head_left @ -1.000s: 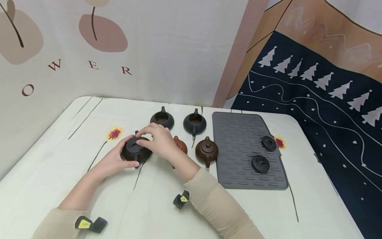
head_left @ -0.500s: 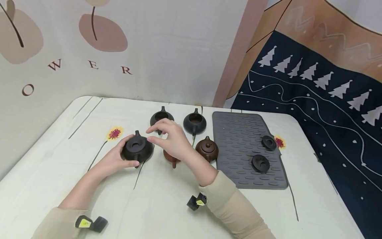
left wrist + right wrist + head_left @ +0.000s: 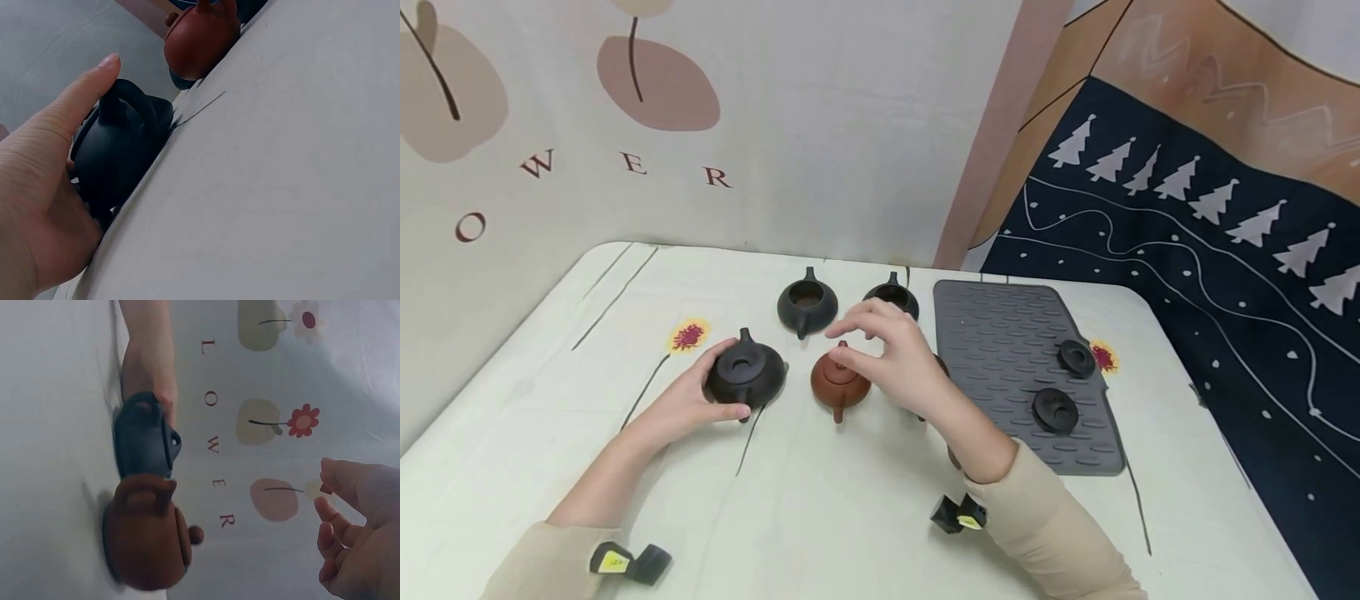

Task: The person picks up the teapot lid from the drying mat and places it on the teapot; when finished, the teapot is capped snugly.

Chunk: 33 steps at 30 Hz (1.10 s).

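Draped room, printed wall hangings (image 3: 1195, 225), flowered tablecloth (image 3: 835, 508)

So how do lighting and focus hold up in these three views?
Head: bright, even light, soft shadows on the table; left wrist: dimmer, tilted, little detail in the held teapot; right wrist: turned sideways, the red teapot looking slightly soft.

white lettered backdrop (image 3: 835, 142) | navy tree-print cloth, right (image 3: 1210, 283) | white floral tabletop (image 3: 835, 525)

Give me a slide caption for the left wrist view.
Left hand holding a black teapot, a reddish-brown teapot beyond on the pale tablecloth.
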### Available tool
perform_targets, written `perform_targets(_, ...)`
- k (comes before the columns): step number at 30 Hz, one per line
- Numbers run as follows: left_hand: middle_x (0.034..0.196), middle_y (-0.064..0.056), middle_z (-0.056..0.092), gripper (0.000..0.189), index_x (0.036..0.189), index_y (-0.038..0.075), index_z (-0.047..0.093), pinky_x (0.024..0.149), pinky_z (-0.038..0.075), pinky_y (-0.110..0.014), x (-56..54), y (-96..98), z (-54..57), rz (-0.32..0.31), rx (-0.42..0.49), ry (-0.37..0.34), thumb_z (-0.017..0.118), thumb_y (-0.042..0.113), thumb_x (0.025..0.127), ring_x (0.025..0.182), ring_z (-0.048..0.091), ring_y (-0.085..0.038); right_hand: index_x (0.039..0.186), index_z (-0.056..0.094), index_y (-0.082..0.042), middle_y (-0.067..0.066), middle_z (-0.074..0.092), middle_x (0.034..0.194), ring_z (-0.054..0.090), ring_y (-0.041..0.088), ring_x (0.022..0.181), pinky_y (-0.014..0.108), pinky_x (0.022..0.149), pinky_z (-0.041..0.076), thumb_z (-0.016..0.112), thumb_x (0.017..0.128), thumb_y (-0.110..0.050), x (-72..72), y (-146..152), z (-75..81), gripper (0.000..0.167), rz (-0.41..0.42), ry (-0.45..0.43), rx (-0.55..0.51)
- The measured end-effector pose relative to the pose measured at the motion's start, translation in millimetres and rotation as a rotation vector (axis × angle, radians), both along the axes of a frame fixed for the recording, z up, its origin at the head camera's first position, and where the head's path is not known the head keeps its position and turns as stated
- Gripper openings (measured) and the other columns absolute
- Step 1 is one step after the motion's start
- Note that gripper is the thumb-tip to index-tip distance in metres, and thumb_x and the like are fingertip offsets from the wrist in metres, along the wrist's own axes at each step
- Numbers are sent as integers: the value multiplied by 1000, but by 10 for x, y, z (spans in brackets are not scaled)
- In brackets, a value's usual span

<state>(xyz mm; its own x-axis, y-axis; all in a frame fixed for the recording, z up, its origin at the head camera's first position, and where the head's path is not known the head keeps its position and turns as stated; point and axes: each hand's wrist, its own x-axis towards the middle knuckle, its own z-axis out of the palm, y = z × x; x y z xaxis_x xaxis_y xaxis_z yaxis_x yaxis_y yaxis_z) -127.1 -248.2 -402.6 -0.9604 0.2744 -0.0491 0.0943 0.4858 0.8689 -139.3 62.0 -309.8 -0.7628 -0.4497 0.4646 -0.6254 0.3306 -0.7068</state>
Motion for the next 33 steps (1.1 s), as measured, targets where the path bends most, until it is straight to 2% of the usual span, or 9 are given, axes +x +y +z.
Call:
perform_targets(4, 148, -27, 27, 106, 153, 7, 13, 101, 20, -64, -6, 3, -3, -1, -9, -10, 83, 20, 75, 134, 25, -42, 98, 74, -10, -2, 61, 103, 52, 14, 96, 30, 75, 45, 76, 83, -9, -8, 223, -44, 15, -7, 50, -3)
perform_targets(8, 150, -26, 25, 106, 153, 8, 13, 101, 21, -65, -14, 9, 2, 1, -34, -19, 83, 23, 75, 135, 24, -43, 97, 74, -12, -2, 62, 103, 53, 14, 95, 31, 74, 44, 76, 82, -7, -11, 467, -87, 16, -48, 84, 23)
perform_targets(13, 151, -27, 23, 106, 154, 7, 12, 102, 20, -65, -17, 5, 55, 0, -45, -31, 82, 24, 76, 136, 21, -43, 98, 74, -11, -1, 62, 104, 53, 16, 100, 36, 80, 47, 77, 81, -6, 13, 750, -119, 18, -65, 63, 30)
perform_targets(18, 155, -23, 16, 105, 154, 5, 10, 107, 15, -62, -31, -19, 128, -7, -8, -22, 81, 22, 78, 140, 15, -43, 99, 73, -11, -1, 62, 106, 53, 17, 102, 36, 81, 48, 77, 80, -5, 62, 1013, -156, 21, -111, 55, 83)
perform_targets(24, 157, -16, 13, 103, 155, 9, 8, 108, 17, -58, -34, -53, 231, 24, 14, 10, 79, 23, 81, 140, 12, -43, 102, 73, -14, -3, 61, 108, 53, 16, 103, 43, 81, 49, 79, 78, -5, 103, 1320, -203, 26, -169, 47, 162)
perform_targets(28, 158, -11, 14, 103, 155, 13, 9, 108, 17, -60, -53, -40, 288, 41, 25, 38, 79, 24, 81, 141, 10, -41, 103, 72, -15, -2, 60, 109, 55, 19, 102, 47, 82, 49, 78, 80, -8, 125, 1519, -252, 25, -200, 10, 224)
perform_targets(33, 158, -8, 15, 105, 155, 16, 8, 109, 16, -58, -116, 12, 389, 48, 9, 62, 80, 24, 80, 142, 10, -39, 105, 72, -15, -1, 60, 110, 54, 21, 100, 40, 80, 48, 77, 82, -10, 160, 1782, -326, 24, -233, -29, 287)
